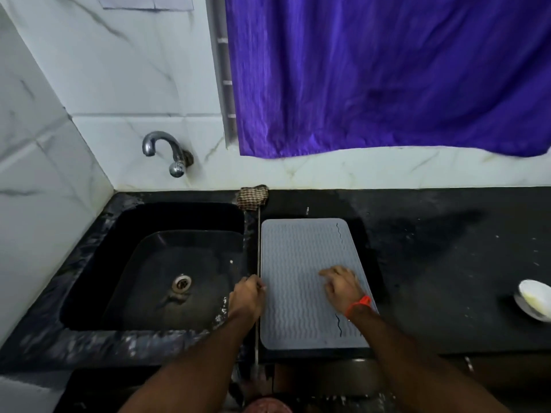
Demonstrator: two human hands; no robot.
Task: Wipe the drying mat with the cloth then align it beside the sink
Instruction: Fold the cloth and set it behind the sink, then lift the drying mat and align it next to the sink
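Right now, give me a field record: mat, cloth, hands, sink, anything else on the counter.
mat: grey, ribbed, flat on the counter, long edge parallel to the sink
cloth: checked, bunched at the back wall between sink and mat
left hand: at the mat's left edge, fingers on the edge
right hand: resting on the mat, fingers spread
tap: on the wall above the sink
bowl: white, far right on the counter

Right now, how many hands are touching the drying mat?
2. The left hand is at the drying mat's left edge, next to the sink; the right hand rests on its ribbed top, right of centre.
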